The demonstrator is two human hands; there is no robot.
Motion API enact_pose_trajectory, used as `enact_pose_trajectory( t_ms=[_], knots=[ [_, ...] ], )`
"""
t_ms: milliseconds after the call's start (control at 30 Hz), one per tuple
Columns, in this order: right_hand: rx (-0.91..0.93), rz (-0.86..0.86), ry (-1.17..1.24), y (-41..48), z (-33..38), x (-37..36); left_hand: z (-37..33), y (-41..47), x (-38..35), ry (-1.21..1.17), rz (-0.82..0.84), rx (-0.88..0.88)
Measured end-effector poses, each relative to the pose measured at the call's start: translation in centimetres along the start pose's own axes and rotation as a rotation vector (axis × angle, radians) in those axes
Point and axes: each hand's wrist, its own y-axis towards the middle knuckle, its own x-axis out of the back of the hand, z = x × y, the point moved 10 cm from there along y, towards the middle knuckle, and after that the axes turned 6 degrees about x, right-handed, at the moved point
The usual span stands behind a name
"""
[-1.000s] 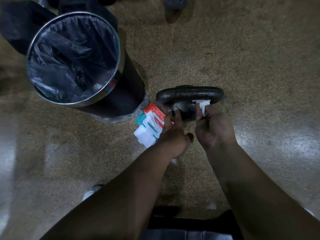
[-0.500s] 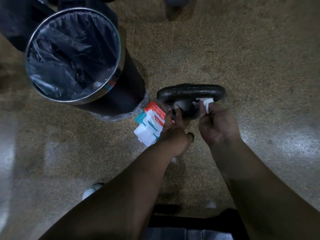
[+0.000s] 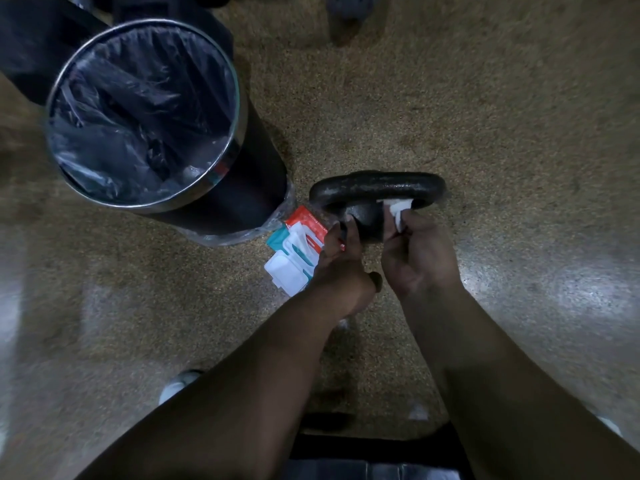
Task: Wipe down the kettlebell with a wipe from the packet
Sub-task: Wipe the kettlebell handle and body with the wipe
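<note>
1. Kettlebell [image 3: 375,188]: black, rough iron, thick handle uppermost, standing on the floor [image 3: 502,116] near the bin [image 3: 242,199].
2. My right hand [image 3: 419,258] pinches a white wipe [image 3: 398,211] in its fingers, against the kettlebell under the handle.
3. My left hand [image 3: 341,268] rests straight fingers on its side.

Wipe [image 3: 398,211] pressed on kettlebell [image 3: 374,185], packet [image 3: 298,251] beside

Speckled tan floor [image 3: 485,98], with pale glare patches [image 3: 571,289] at the left and right edges, carries a black chrome-rimmed, plastic-lined bin [image 3: 242,202] at upper left; lighting dim overall.
</note>
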Motion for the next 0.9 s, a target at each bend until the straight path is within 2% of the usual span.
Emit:
enact_pose_trajectory(
  t_ms=[200, 400, 567, 700, 900],
  knots=[
    [-0.001, -0.03, -0.008, 0.4, 0.8, 0.1, 0.0, 0.0, -0.2, -0.029, 0.007, -0.009],
    [-0.01, 0.022, -0.049, -0.1, 0.1, 0.1, 0.1, -0.2, -0.2, -0.018, 0.024, -0.011],
    [-0.005, -0.052, -0.043, 0.3, 0.4, 0.0, 0.0, 0.0, 0.0, -0.04, 0.0, -0.019],
    [-0.046, 0.01, -0.013, -0.5, -0.6, 0.0, -0.1, 0.0, -0.3, -0.047, -0.006, -0.062],
    [-0.01, -0.068, -0.017, 0.2, 0.2, -0.2, 0.0, 0.2, -0.2, -0.06, -0.007, -0.016]
  ],
)
